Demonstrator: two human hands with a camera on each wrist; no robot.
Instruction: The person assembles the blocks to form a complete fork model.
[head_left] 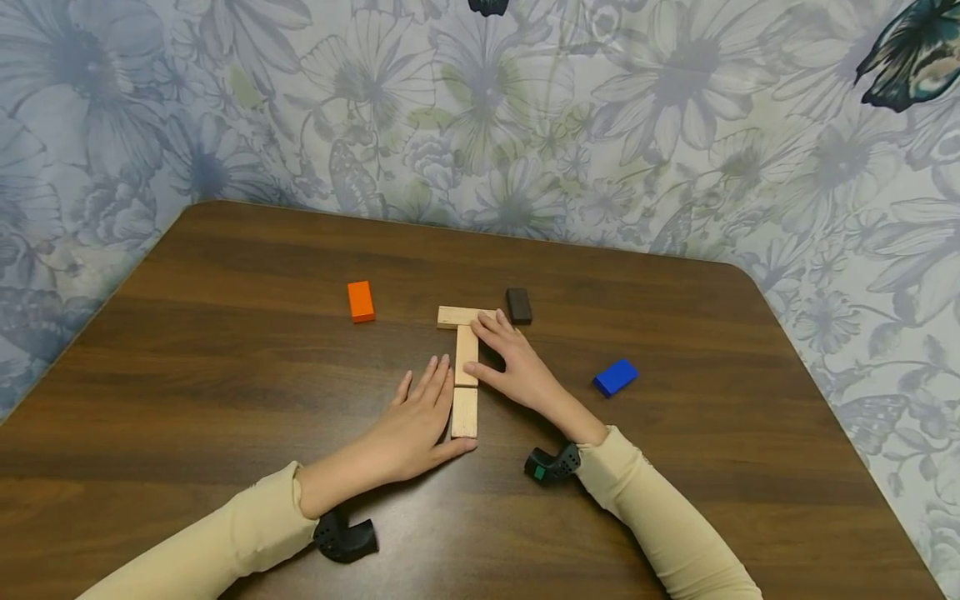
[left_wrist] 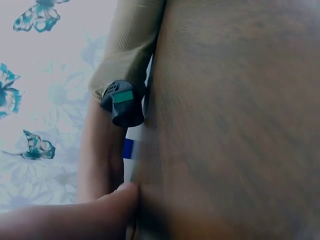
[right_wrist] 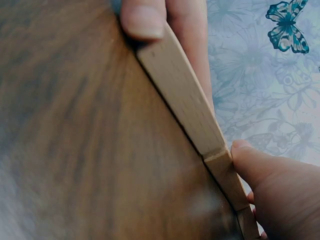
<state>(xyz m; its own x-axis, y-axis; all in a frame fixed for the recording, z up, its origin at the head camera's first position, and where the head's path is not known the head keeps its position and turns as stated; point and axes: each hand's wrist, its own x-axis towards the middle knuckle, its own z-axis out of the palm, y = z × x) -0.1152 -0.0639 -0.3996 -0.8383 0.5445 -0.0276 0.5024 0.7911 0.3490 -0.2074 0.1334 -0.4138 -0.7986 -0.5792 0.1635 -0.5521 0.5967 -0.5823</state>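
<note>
Three pale wooden blocks lie flat in a T: a crosswise block [head_left: 455,317] at the far end, a middle block [head_left: 467,346] below it, and a near block [head_left: 464,413] end to end with that one. My left hand [head_left: 411,429] lies along the left side of the stem with fingers straight, its thumb across the near end. From the right, my right hand [head_left: 521,368] reaches over with fingertips at the crosswise block's right end and its thumb at the middle block. In the right wrist view, the right thumb [right_wrist: 270,175] touches the row's side.
An orange block [head_left: 361,301] lies to the far left of the T. Close to the right fingertips is a dark grey block [head_left: 518,306]. A blue block [head_left: 615,377] lies right of the right hand. The brown table [head_left: 225,375] meets a flowered wall at the back.
</note>
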